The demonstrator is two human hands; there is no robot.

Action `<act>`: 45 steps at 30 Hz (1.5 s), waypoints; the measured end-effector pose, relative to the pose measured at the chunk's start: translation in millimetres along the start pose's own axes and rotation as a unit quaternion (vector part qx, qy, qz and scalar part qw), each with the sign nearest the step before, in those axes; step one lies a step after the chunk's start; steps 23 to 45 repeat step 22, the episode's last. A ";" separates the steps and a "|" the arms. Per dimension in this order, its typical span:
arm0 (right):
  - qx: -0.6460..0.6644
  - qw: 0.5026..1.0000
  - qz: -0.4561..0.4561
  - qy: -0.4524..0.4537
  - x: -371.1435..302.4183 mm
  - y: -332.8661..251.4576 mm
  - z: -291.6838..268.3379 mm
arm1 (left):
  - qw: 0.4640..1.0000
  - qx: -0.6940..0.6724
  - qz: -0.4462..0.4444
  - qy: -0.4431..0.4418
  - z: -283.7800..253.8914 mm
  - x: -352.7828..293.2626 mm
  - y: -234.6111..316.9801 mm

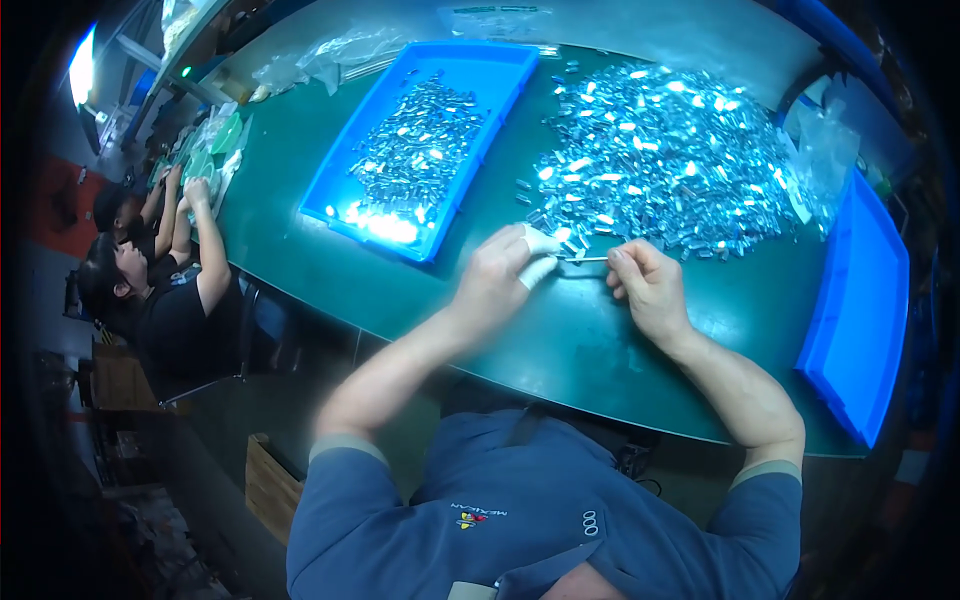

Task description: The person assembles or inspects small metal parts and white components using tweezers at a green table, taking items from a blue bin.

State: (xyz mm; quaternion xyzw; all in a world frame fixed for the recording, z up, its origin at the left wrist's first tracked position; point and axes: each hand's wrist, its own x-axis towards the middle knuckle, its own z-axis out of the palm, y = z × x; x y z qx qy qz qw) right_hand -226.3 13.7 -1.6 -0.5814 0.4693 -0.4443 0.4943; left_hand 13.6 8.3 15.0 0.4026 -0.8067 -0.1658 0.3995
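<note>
My left hand (497, 277) is closed over the green table (590, 330), with white covers on its thumb and forefinger. Those fingertips pinch at something too small to make out, where a thin, light-coloured rod (586, 260) ends. The rod's other end sits in the fingers of my right hand (646, 285), which are curled around it. Just beyond both hands spreads a big heap of small shiny metal pieces (660, 150). To the left, a blue tray (318, 195) holds more of the same shiny metal pieces (425, 140).
Another blue tray (865, 320) stands at the table's right edge, beside a clear plastic bag (828, 140). More clear plastic (335, 55) lies along the back. Two people (175, 300) work at the table's left end, near green and white items (215, 145).
</note>
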 end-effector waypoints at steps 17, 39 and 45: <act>-0.114 0.993 -0.012 -0.002 -12.9 1.1 -1.5 | 0.980 -0.180 -0.036 -0.075 20.7 -17.5 -15.7; -0.135 0.987 -0.004 -0.086 -10.6 14.2 -8.4 | 0.965 -0.237 -0.023 -0.112 15.9 -15.1 -19.1; -0.135 0.987 -0.004 -0.086 -10.6 14.2 -8.4 | 0.965 -0.237 -0.023 -0.112 15.9 -15.1 -19.1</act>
